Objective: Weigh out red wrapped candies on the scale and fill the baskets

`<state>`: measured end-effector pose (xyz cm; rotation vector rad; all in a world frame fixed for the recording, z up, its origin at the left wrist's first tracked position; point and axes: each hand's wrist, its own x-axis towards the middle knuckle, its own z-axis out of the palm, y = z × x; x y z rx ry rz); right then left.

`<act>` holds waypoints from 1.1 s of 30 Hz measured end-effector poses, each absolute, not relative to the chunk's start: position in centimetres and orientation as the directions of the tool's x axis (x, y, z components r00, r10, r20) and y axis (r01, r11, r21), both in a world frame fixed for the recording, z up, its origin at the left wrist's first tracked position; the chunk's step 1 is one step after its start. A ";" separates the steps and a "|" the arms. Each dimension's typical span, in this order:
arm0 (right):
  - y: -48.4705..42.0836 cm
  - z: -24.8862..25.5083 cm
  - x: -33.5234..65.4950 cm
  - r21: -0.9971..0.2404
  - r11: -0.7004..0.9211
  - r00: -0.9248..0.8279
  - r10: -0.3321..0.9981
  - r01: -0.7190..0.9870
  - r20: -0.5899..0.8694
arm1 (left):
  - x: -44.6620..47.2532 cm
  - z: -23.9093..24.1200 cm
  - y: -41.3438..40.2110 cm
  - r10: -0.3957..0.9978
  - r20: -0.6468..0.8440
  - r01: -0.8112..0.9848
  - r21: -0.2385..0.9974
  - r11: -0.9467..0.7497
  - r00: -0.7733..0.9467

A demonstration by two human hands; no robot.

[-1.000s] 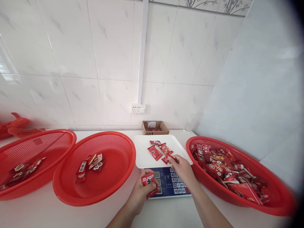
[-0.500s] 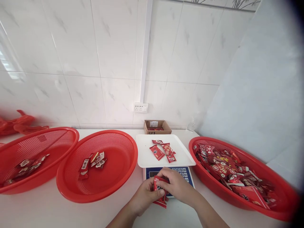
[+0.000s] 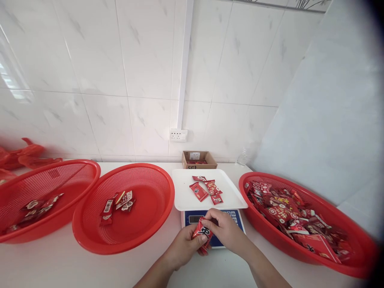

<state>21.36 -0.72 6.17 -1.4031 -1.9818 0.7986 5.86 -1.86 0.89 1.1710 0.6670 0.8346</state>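
Observation:
My left hand (image 3: 183,248) and my right hand (image 3: 226,231) meet over the keypad of the blue scale (image 3: 192,219). Both are closed on a small bunch of red snack packets (image 3: 203,235), the top one marked with a black character. My right fingers pinch its upper edge. On the scale's white tray (image 3: 183,196) lie several more red packets (image 3: 207,189), apart from my hands.
A red mesh basket (image 3: 303,256) full of red packets stands at right. Two more red baskets, middle (image 3: 150,224) and left (image 3: 72,176), hold a few packets each. A small cardboard box (image 3: 198,160) sits by the tiled wall, under a socket (image 3: 178,135). Red bags (image 3: 21,154) lie far left.
My right hand drew back from the packets on the tray and joined my left hand over the keypad. Both now hold the bunch, with the top packet turned up.

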 end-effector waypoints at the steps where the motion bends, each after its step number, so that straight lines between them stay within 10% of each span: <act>1: -0.7 6.1 21.5 -0.755 0.258 -0.280 0.955 0.603 0.103 | 5.9 0.9 -1.9 0.841 -0.018 -0.215 0.964 0.159 0.540; 9: 2.8 5.7 25.5 -0.575 0.235 -0.047 0.945 0.784 0.323 | 5.7 0.4 -1.5 0.881 -0.014 -0.274 0.948 0.163 0.474; 18: 5.4 5.6 25.9 -0.385 0.189 -0.124 0.974 0.903 0.188 | 5.6 0.4 -1.6 0.876 -0.013 -0.265 0.951 0.160 0.482; 33: 7.2 8.8 23.7 -0.586 0.123 0.045 0.964 0.801 0.263 | 5.6 0.5 -1.5 0.874 -0.008 -0.251 0.957 0.148 0.486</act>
